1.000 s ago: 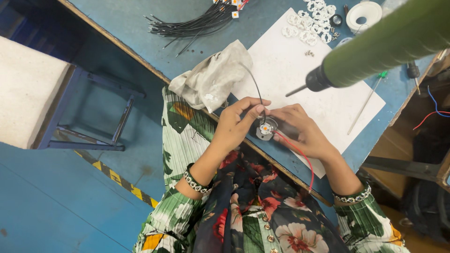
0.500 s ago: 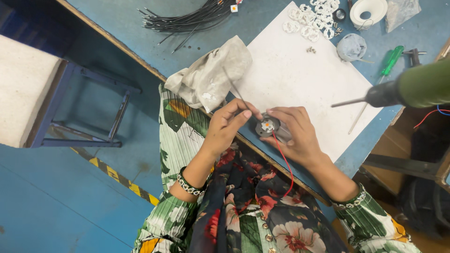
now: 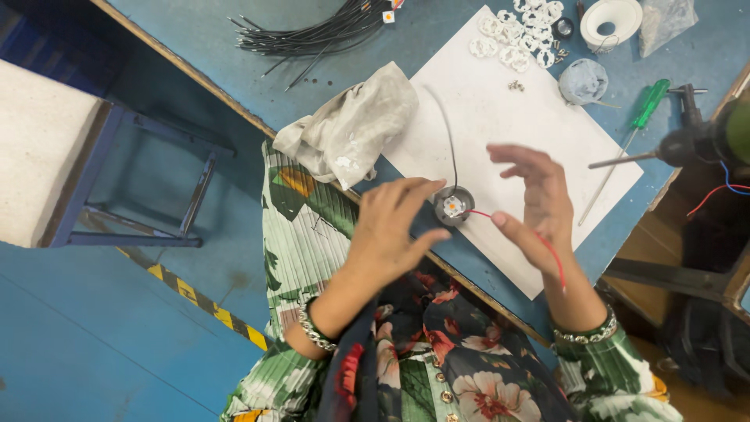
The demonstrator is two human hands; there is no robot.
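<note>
A small round grey part point(image 3: 454, 206) with a white centre lies on the white sheet point(image 3: 508, 133) near the table's front edge. A black wire point(image 3: 448, 133) and a red wire point(image 3: 539, 242) run from it. My left hand point(image 3: 391, 227) hovers just left of the part, fingers spread, holding nothing. My right hand point(image 3: 535, 203) is raised just right of it, fingers apart, with the red wire passing under the palm.
A crumpled grey cloth point(image 3: 351, 125) lies left of the sheet. A bundle of black wires point(image 3: 320, 31), white plastic pieces point(image 3: 519, 35), a tape roll point(image 3: 609, 16) and a green screwdriver point(image 3: 644, 109) sit further back. A powered driver point(image 3: 687, 144) hangs at right. A stool point(image 3: 70, 148) stands on the floor.
Both hands have let go of the round part and drawn apart; it now rests on the sheet. The hanging driver has swung away to the right.
</note>
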